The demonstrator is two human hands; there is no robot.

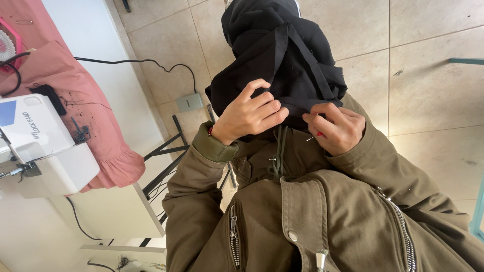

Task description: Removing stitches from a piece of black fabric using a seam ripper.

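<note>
A bundle of black fabric (pixel 282 55) hangs in front of my olive jacket (pixel 312 216). My left hand (pixel 249 115) grips the lower edge of the fabric, fingers curled over its fold. My right hand (pixel 337 128) pinches the same edge a little to the right. It also holds a thin metal pin with a red tip (pixel 314 136) between its fingers. The two hands are close together, nearly touching.
At the left, a white sewing machine (pixel 35 136) stands on a white table (pixel 116 211), with pink cloth (pixel 96 116) draped over it. A black cable (pixel 146 63) runs to a grey box (pixel 189 102) on the beige tiled floor (pixel 433 85).
</note>
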